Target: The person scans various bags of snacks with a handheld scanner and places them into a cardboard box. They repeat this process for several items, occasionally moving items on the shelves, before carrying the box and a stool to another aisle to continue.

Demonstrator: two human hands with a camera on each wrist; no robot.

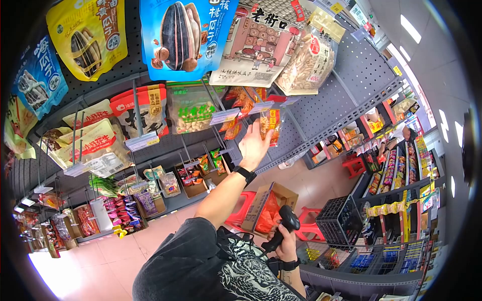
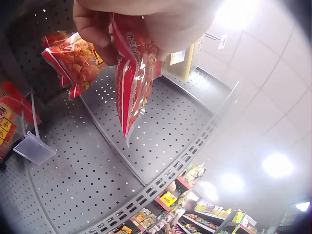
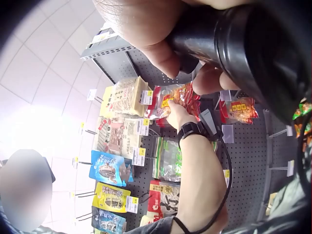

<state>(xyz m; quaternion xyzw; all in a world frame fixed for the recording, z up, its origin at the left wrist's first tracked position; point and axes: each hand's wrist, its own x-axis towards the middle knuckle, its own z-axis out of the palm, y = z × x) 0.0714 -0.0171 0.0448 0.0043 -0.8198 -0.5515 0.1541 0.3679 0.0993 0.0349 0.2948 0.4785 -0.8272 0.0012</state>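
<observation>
My left hand (image 1: 253, 144) pinches a clear-and-red snack bag (image 1: 271, 126) by its edge, beside the shelf hooks. In the left wrist view the bag (image 2: 132, 83) hangs edge-on below the curled fingers (image 2: 95, 29). A similar red snack bag (image 2: 80, 63) hangs just behind it on the pegboard. Low in front of my body, my right hand (image 1: 285, 245) grips a black handheld scanner (image 1: 288, 218). Seen close up from the right wrist, the scanner (image 3: 234, 44) fills the top right, its handle partly hidden by fingers.
Sunflower seed bags (image 1: 183, 40) and a nut bag (image 1: 193, 110) hang on hooks with price tags (image 1: 143, 141). Below stand an open cardboard box (image 1: 271, 198), red stools (image 1: 307, 220) and a black crate (image 1: 339, 218). Another person (image 1: 399, 138) is farther along the aisle.
</observation>
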